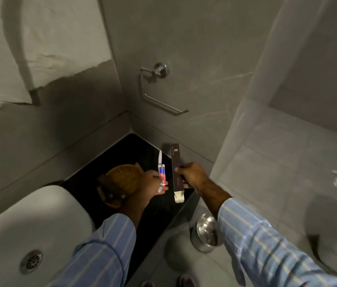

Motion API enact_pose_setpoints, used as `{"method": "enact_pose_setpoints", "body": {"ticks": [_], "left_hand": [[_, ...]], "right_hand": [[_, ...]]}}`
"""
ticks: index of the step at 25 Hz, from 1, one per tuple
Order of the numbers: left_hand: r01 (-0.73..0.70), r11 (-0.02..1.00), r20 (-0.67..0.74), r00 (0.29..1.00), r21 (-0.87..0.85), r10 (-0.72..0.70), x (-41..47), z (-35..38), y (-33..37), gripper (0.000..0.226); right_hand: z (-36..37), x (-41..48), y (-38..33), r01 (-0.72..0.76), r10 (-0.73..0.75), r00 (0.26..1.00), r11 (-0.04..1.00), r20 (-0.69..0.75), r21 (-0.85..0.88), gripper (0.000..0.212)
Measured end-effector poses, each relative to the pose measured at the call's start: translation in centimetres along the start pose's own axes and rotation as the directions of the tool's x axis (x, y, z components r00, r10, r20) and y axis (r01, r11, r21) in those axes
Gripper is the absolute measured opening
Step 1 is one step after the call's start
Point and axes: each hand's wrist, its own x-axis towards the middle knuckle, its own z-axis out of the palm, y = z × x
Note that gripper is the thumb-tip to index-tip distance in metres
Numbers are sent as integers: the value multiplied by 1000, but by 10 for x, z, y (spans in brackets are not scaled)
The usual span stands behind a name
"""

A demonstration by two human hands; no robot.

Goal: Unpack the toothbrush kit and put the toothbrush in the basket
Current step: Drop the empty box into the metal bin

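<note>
Unpacking judged nearly complete. The dark kit box (pixel 176 172) is gripped mid-length by the right hand (pixel 191 175), fingers closed around it, its pale open flap toward the person. The toothbrush (pixel 160 157) and a small toothpaste tube (pixel 162 175) are held together in the closed left hand (pixel 150 183), above the black desk (pixel 159 214) and just beside the wicker basket (pixel 123 180). Next move judged: the toothbrush is to be carried left over the basket rim and released; separating it from the tube may be needed.
</note>
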Motion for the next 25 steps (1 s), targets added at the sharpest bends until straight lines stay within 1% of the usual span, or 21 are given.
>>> {"method": "enact_pose_setpoints", "body": {"ticks": [2,5,7,9,11,12,14,16,18,20,21,23,25], "left_hand": [[6,997,-7,1000,71,-5,7,17,-18,30],[42,990,37,998,135,-47,22,47,-43,28],[53,981,70,995,188,-68,29,66,-58,29],[21,953,90,995,303,-51,34,89,-72,31],[-28,905,109,994,424,-21,36,111,-87,30],[-35,890,125,992,455,-25,37,121,-94,29],[-31,875,172,983,484,-60,41,141,-110,27],[-25,859,207,974,512,-95,45,157,-125,23],[-8,847,220,967,532,-130,52,170,-140,16],[35,840,209,962,541,-175,60,178,-151,10],[43,834,205,961,549,-184,65,180,-154,11],[55,825,183,965,563,-189,76,180,-159,20],[67,822,165,967,565,-192,86,178,-162,20]], "right_hand": [[-7,2,30,-29,28,999,1000,-39,-6,21],[-23,4,76,-79,76,989,997,-125,-23,22],[-35,5,104,-130,128,980,991,-152,-2,24],[-49,2,132,-178,183,970,983,-159,44,24],[-62,-3,158,-201,202,966,979,-164,22,17],[-68,-7,168,-210,210,961,977,-180,16,12],[-83,-12,194,-243,265,940,962,-216,123,7],[-97,-12,220,-291,342,913,929,-223,230,25],[-111,-7,246,-354,419,879,893,-226,279,34],[-118,5,269,-407,481,848,861,-225,305,37],[-119,13,279,-431,505,836,847,-216,311,38],[-117,32,293,-453,522,832,835,-187,314,37],[-115,50,301,-453,533,829,818,-169,355,34]]}}
